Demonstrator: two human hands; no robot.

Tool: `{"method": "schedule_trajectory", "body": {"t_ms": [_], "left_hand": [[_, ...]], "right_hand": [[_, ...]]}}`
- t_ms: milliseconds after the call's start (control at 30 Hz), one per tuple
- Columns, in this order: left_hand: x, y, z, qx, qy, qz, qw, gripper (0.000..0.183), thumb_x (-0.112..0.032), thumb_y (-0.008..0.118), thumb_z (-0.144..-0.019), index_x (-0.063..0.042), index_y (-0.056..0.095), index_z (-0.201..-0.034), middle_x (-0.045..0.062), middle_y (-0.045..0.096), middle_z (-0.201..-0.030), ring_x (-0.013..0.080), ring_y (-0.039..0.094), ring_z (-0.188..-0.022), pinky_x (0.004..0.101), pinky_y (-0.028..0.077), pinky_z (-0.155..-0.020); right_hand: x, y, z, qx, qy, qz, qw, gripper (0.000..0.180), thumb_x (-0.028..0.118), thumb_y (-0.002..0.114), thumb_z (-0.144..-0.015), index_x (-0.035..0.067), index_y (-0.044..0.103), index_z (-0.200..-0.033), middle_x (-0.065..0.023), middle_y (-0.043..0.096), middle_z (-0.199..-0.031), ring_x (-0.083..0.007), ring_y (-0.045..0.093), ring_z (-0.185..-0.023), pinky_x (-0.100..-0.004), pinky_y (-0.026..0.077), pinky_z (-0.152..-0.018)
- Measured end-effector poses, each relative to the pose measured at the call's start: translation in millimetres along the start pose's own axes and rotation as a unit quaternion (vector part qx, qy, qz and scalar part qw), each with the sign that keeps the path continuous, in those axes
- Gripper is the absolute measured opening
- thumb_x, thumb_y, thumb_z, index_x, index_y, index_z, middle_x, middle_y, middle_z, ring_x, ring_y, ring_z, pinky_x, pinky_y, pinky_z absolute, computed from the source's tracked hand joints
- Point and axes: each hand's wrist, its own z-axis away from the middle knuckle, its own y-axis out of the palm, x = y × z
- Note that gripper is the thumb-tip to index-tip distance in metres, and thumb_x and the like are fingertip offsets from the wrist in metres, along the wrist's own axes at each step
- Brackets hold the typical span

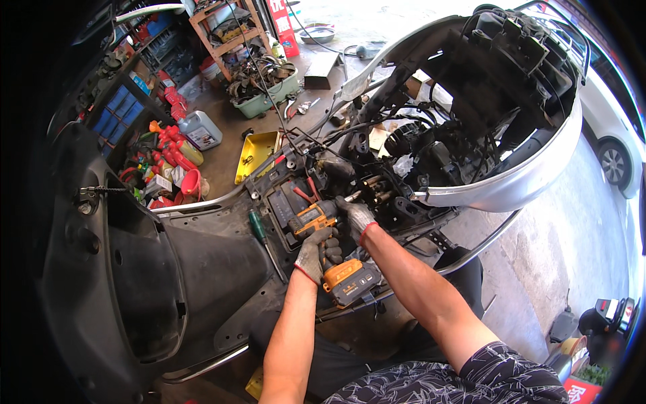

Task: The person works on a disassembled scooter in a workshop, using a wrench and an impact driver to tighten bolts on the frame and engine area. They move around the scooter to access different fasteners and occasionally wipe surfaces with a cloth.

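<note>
My gloved left hand (318,252) is wrapped around the grip of an orange and black cordless impact wrench (315,218). Its battery pack (351,283) sticks out below the hand, towards me. At the tool's nose, my gloved right hand (357,217) has its fingers on a metal socket extension (355,196); the fingertips are partly hidden. The extension points into the opened frame and engine area (383,192) of a motor scooter. A scooter battery (285,204) sits beside the wrench, with red-handled pliers (307,192) by it. A green-handled screwdriver (260,232) lies on the black footboard (217,252).
A silver rear body panel (525,177) curves around the scooter's tail. Beyond the scooter are a yellow tray (257,156), a green tub of parts (267,98) and a plastic jug (200,130). A white car (605,96) stands at right; loose cables hang above the frame.
</note>
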Motion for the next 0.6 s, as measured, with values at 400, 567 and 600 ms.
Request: {"method": "schedule_trajectory", "body": {"t_ms": [400,567,600], "left_hand": [[-3.6,3.1,1.7,0.006,-0.011,0.004,1.0,0.019,-0.02,0.057,-0.093,-0.003,0.057,-0.101,-0.004,0.043,-0.059,0.0065,0.038,-0.047,0.023,0.037,-0.044],[-9.3,2.1,15.4,0.006,0.017,-0.016,1.0,0.026,-0.022,0.057,-0.093,-0.001,0.057,-0.109,-0.004,0.043,-0.06,0.0065,0.039,-0.047,0.0224,0.037,-0.045],[-9.9,0.4,23.3,-0.003,0.021,-0.016,1.0,0.027,-0.022,0.057,-0.093,-0.001,0.057,-0.11,-0.004,0.043,-0.06,0.0065,0.039,-0.048,0.0226,0.037,-0.045]], "right_hand": [[-0.8,3.3,-0.7,0.061,0.023,-0.077,0.995,0.024,0.03,0.06,-0.097,0.007,0.065,-0.091,-0.0056,0.064,-0.08,-0.0189,0.058,-0.063,-0.0324,0.048,-0.05],[12.3,12.2,14.8,0.09,0.07,-0.011,0.993,0.027,0.033,0.054,-0.099,0.009,0.064,-0.093,-0.0053,0.063,-0.078,-0.0187,0.057,-0.06,-0.0311,0.046,-0.048],[11.5,14.8,20.6,0.096,0.081,0.013,0.992,0.027,0.034,0.053,-0.1,0.009,0.064,-0.093,-0.0052,0.063,-0.078,-0.0185,0.057,-0.06,-0.0311,0.046,-0.049]]}}
